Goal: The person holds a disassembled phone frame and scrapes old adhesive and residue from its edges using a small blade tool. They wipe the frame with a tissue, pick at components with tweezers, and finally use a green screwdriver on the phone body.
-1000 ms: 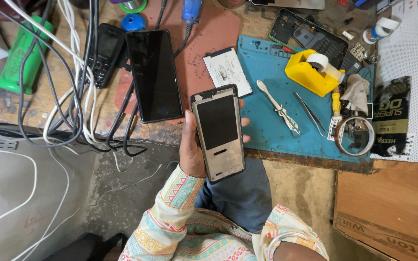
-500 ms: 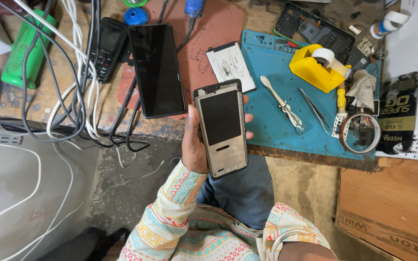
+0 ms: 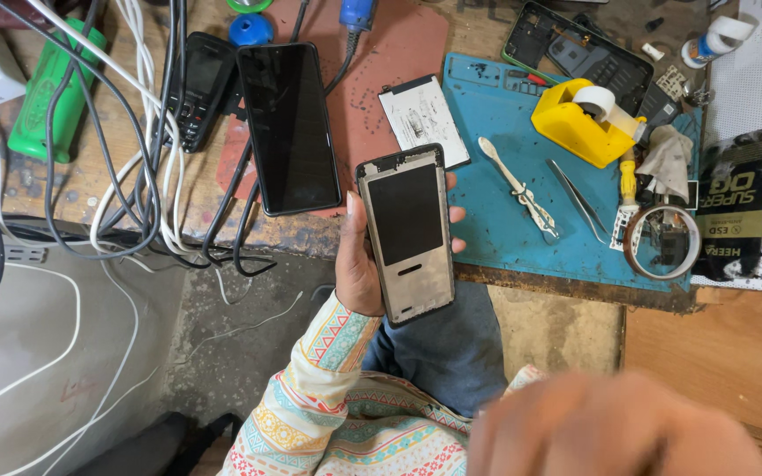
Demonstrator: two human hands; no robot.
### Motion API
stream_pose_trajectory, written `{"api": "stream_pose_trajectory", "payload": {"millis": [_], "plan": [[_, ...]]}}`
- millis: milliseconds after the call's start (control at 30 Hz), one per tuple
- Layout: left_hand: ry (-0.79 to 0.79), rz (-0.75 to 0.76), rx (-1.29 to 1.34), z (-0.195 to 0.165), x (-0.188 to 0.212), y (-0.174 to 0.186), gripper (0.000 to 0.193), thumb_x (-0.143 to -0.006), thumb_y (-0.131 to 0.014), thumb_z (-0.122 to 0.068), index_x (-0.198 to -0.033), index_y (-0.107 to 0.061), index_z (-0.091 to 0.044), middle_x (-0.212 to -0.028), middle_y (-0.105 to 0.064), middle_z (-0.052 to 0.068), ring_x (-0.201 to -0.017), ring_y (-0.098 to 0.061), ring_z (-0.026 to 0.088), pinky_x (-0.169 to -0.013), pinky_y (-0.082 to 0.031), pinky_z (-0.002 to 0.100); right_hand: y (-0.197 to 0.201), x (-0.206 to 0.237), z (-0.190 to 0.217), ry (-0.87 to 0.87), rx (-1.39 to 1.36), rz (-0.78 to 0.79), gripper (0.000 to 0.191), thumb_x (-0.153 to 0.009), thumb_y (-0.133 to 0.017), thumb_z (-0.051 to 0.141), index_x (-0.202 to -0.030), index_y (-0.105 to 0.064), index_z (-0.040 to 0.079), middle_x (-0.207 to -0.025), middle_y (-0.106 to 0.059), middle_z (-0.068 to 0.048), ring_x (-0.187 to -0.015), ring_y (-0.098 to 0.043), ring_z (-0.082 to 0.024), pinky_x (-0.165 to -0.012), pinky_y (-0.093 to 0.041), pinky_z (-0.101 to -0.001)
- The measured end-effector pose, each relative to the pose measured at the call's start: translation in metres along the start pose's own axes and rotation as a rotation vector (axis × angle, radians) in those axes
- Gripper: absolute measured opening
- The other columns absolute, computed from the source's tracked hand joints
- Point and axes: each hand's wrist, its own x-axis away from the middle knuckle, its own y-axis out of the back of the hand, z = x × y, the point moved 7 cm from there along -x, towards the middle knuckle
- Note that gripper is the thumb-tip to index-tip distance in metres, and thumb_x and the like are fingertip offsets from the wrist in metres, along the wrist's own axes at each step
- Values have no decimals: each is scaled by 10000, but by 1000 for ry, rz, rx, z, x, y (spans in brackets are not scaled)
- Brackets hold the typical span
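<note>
Left hand [image 3: 359, 264], fingers [image 3: 457, 214] clamped round grey rectangular metal phone frame [image 3: 407, 234], at 6 o'clock from black glass phone [image 3: 288, 123]; inspecting step; right hand [image 3: 610, 427] blurred, grip unclear; probably needs tweezers [image 3: 579, 201] from bench [image 3: 557, 330]

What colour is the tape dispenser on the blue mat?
Bright yellow; the tape dispenser sits at the top of the blue mat, clearest in the head view.

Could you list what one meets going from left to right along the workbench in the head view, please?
Green bottle → keypad phone → black smartphone → phone frame held in the left hand → white pry tool → yellow tape dispenser → tape ring.
</note>
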Motion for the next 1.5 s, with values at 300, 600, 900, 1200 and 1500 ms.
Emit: {"api": "stream_pose_trajectory", "payload": {"millis": [300, 600, 900, 1200, 1500], "plan": [[-113, -199, -86, -1, 6, 32, 619, -1126, -412, -463, -1558, -418, -20, -1485, -555, 120, -1341, -564, 212, -1160, -464, 390, 25, 6, -123, -235, 968, -43, 198, -952, -837, 20, -1134, -760, 39, -1064, -754, -103, -879, -750, -175, -773, -578, -284], [-150, -225, -114, -3, 3, 35, 594, -1129, -396, -447, -1543, -441, -24, -1485, -553, 98, -1353, -543, 182, -1169, -443, 368, 10, 6, -132, -75, 1106, 24, 277, -898, -863, 21, -1141, -735, 57, -1075, -717, -95, -903, -730, -244, -788, -582, -337], [-130, -197, -72, -4, 2, 26, 610, -1120, -399, -469, -1517, -452, -10, -1428, -581, 131, -1293, -591, 219, -1119, -491, 382, -9, 13, -135, 14, 1348, 226, 367, -927, -792, 48, -1284, -708, 26, -1124, -662, -97, -1002, -670, -279, -877, -548, -398], [-158, -197, -169, -2, 3, 23, 605, -1135, -408, -463, -1500, -473, 16, -1393, -599, 154, -1262, -612, 226, -1097, -514, 384, -4, 20, -135, 23, 1409, 298, 378, -931, -776, 50, -1295, -687, -1, -1110, -633, -106, -978, -656, -287, -858, -546, -393], [-134, -225, -123, 6, 6, 21, 603, -1110, -422, -474, -1494, -485, -13, -1423, -590, 122, -1287, -592, 208, -1109, -487, 378, 7, 20, -123, 59, 1312, 377, 412, -901, -781, 36, -1300, -684, -2, -1088, -621, -112, -974, -676, -279, -834, -561, -383]]}}
